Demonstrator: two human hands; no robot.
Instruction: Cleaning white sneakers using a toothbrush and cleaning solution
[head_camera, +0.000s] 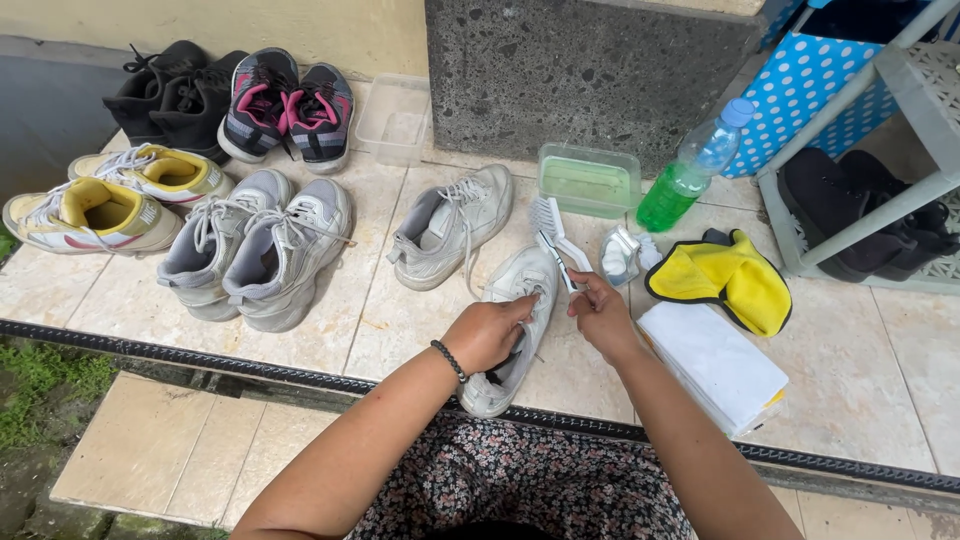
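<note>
While bent inward, left hand (487, 332) on white sneaker (515, 325), right hand (600, 312) beside.

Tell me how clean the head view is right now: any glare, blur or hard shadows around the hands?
Head view: soft, even daylight, no hard shadows; faint sheen on the floor tiles, no blinding glare. The left hand on the white sneaker and the right hand by the brush look sharp. Wide-lens bending shows at the rack on the right edge.

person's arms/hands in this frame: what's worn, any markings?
Both forearms are bare, with no sleeves or gloves in view. The left hand has a dark beaded bracelet at the wrist. The right hand shows nothing worn. No markings visible.
</note>
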